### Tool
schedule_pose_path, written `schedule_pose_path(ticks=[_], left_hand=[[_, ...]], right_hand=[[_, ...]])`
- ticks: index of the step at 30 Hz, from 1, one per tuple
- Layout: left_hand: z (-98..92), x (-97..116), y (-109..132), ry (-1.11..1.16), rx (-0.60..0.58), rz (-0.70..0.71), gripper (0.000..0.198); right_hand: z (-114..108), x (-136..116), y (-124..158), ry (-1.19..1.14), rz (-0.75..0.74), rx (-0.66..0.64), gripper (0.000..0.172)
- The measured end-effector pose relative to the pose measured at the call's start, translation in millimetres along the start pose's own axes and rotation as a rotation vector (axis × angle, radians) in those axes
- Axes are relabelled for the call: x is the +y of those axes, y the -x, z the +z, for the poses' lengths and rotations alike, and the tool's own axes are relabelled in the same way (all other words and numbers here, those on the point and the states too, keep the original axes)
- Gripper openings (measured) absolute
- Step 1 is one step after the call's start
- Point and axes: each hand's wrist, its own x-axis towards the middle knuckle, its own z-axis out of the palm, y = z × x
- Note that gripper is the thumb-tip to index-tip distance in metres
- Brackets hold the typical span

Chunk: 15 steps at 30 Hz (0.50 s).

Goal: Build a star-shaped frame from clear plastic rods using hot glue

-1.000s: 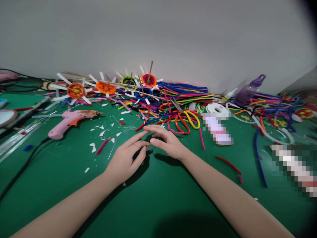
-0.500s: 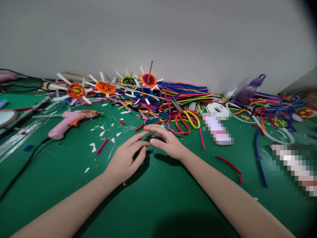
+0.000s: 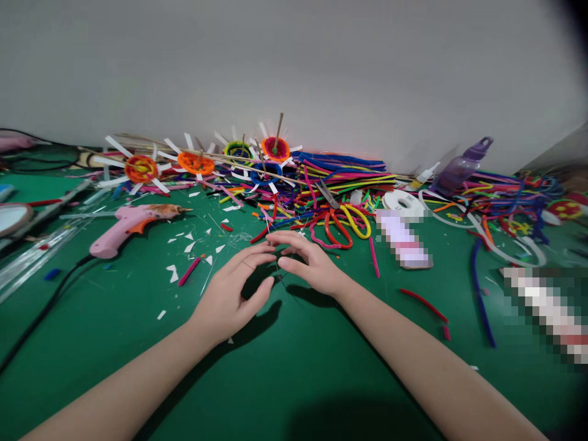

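My left hand (image 3: 236, 291) hovers over the green table (image 3: 257, 386) with its fingers bent and its thumb apart from them. A fine dark line crosses its fingers. Facing it, my right hand (image 3: 312, 263) has its thumb and fingers curled close together around a very thin thread (image 3: 277, 266); the exact grip is partly hidden. The fingertips of both hands nearly meet. Below them a small dark tangle of the thread shows. Beyond my right hand lie scissors (image 3: 339, 229) with red and yellow handles.
A pink hot glue gun (image 3: 110, 239) with a black cord lies left. Colourful pipe cleaners (image 3: 344, 165) and round pipe-cleaner pieces with white strips (image 3: 196, 163) fill the back. A white spool (image 3: 404, 204) and purple bottle (image 3: 462, 165) stand right. Paper scraps (image 3: 172, 274) are scattered about.
My left thumb and index finger have spread apart, and the left hand has drawn slightly left from the right fingertips. My right hand has hardly moved.
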Motion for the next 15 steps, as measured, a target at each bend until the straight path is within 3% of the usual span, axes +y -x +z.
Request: schedule_pose_path(ticks=[4, 8, 11, 13, 15], left_hand=[[-4.7, -1, 3, 0.125, 0.093, 0.017, 0.042], [-20.0, -4, 1, 0.199, 0.397, 0.041, 0.045], [-45.8, -8, -6, -0.124, 0.591, 0.002, 0.036], [-66.2, -14, -9, -0.434, 0.572, -0.137, 0.024], [-85.0, -26, -10, -0.58, 0.529, -0.25, 0.021]], right_hand=[[0, 1, 0, 0.011, 0.019, -0.004, 0.04], [-1, 1, 1, 0.009, 0.027, -0.01, 0.039], [-1, 0, 1, 0.007, 0.026, -0.01, 0.038], [-1, 0, 1, 0.011, 0.026, -0.008, 0.038], [-1, 1, 1, 0.013, 0.025, -0.004, 0.038]])
